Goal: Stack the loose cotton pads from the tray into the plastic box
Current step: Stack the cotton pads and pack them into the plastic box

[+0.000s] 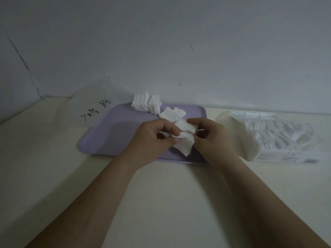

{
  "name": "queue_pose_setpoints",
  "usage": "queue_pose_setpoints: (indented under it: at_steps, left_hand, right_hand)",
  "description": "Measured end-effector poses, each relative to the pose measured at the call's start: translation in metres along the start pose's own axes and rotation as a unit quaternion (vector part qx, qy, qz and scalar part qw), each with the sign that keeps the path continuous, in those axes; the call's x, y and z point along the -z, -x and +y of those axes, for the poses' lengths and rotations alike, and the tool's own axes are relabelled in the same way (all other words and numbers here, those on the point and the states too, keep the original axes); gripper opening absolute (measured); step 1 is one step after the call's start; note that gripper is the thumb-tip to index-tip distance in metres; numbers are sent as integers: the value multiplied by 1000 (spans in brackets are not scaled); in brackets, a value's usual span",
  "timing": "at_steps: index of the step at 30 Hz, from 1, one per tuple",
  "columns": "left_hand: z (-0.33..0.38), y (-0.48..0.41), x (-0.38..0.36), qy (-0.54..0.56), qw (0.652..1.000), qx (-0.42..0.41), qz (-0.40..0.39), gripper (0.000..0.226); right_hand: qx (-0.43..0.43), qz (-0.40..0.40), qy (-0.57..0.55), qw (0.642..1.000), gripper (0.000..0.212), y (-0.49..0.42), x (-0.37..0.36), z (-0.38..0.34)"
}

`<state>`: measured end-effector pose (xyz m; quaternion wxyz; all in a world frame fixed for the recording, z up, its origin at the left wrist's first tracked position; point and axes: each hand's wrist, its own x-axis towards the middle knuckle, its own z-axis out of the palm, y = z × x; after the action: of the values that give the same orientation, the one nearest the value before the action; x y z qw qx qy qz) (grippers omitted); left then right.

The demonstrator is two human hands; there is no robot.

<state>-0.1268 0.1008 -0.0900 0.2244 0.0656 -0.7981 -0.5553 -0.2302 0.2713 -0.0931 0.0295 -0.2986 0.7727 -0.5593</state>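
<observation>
Currently both hands over tray (111, 135): left hand (155, 138) fingers pinch cotton pad bundle (185, 144), right hand (213, 138) fingers curled round its other side. Bundle fanned, edges misaligned, so likely sheds pads on carry to plastic box (279, 142) at right. Leaning stack (146, 103) on tray's back edge may topple onto tabletop (53, 149) if bumped

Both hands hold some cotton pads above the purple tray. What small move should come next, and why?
Probably squeeze the held pads into an even bundle before carrying them. They lie fanned and skewed between the left hand and right hand, and the plastic box to the right already holds packed pads, so a squared bundle should slot in more easily.
</observation>
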Motion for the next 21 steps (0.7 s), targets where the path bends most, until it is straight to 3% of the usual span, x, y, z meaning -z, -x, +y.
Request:
queue_pose_setpoints:
  at_steps: [7,12,14,17,21]
  left_hand:
    - [-2,1,-2,-142,987,-71,-5,18]
    - [-12,-1,-4,-176,978,-114,9,13]
    - [-12,0,-5,-181,977,-116,14,14]
    - [-11,0,-5,-170,980,-105,15,17]
    - [-10,2,-6,-126,989,-77,7,19]
  right_hand:
    - [6,-47,20,999,31,-2,3,8]
    - [-31,-150,-63,986,50,-5,12,8]
    - [-12,-180,-45,983,58,-2,14,7]
    - [44,-135,52,988,51,-1,10,10]
    - [35,-111,71,991,52,-3,7,11]
